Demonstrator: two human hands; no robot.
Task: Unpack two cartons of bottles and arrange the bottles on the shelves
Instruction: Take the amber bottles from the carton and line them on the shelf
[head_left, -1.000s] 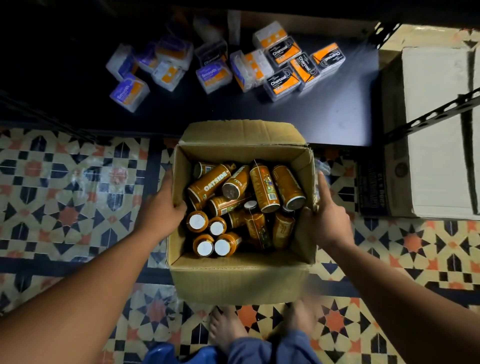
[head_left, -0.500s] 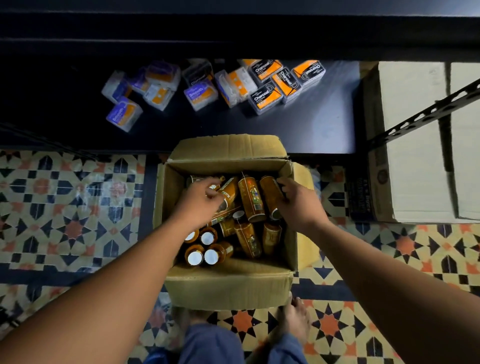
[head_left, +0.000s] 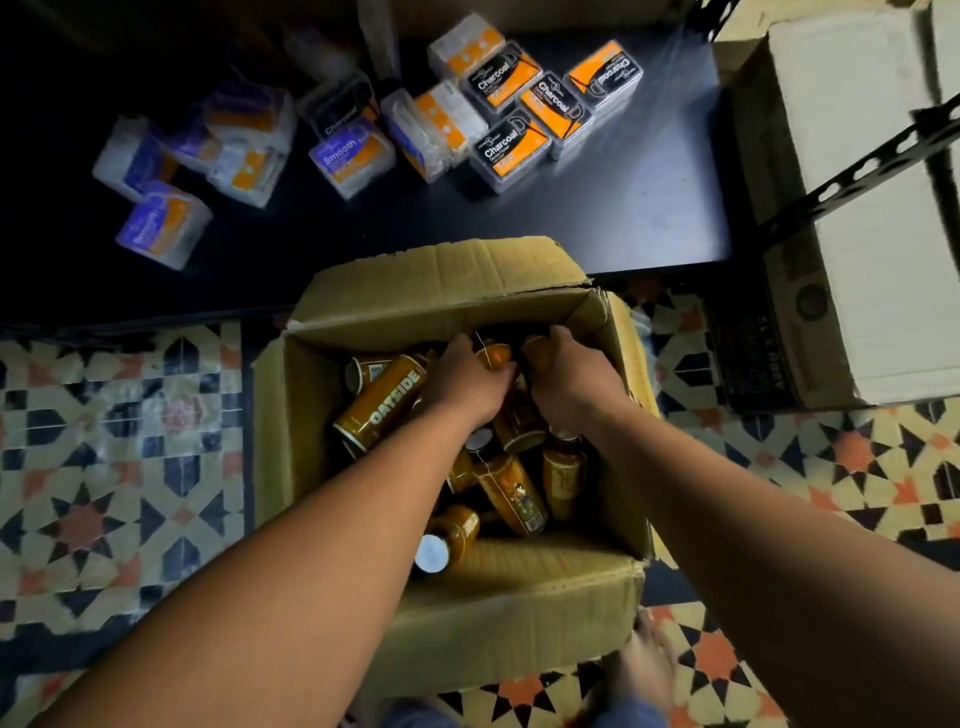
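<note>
**Nearest.** Bare foot (head_left: 644, 660), blurred, on the patterned tiled floor (head_left: 104, 493), just beside the carton's near corner.

**Carton** (head_left: 519, 597). Brown, open, flaps out. It stands on the floor between the person and the low shelf.

**Contents.** Bottles (head_left: 514, 493), orange-brown with white caps, lying jumbled on one another. One marked OATSIDE (head_left: 384, 405) lies slantwise at the left side.

**Left hand** (head_left: 465, 384). Inside the carton toward its far end, fingers curled round the left bottle (head_left: 493, 356).

**Right hand** (head_left: 569, 387). Close beside the other, fingers curled round the right bottle (head_left: 535, 345).

**Change noted.** A second ago both hands lay flat against the carton's outer walls. Half a second ago they were reaching in. Now each grips a bottle. Placing the carton looks finished and unpacking has begun. Neither gripped bottle is clear of the rim yet. Progress is judged early, as the carton is nearly full and no bottle stands on the shelf.

**Shelf** (head_left: 623, 208). Dark and low, just beyond the carton's far flap. A bare stretch at its right front looks a likely spot for bottles.

**On the shelf.**
- Orange-and-black packets marked Charcoal (head_left: 511, 150), near the middle.
- Purple-and-orange packets marked Smooth (head_left: 161, 223), well to the left.

**Far right.** White boxes (head_left: 857, 234) behind a black perforated strut (head_left: 857, 171). Whether one of them is the second carton cannot be told.
</note>
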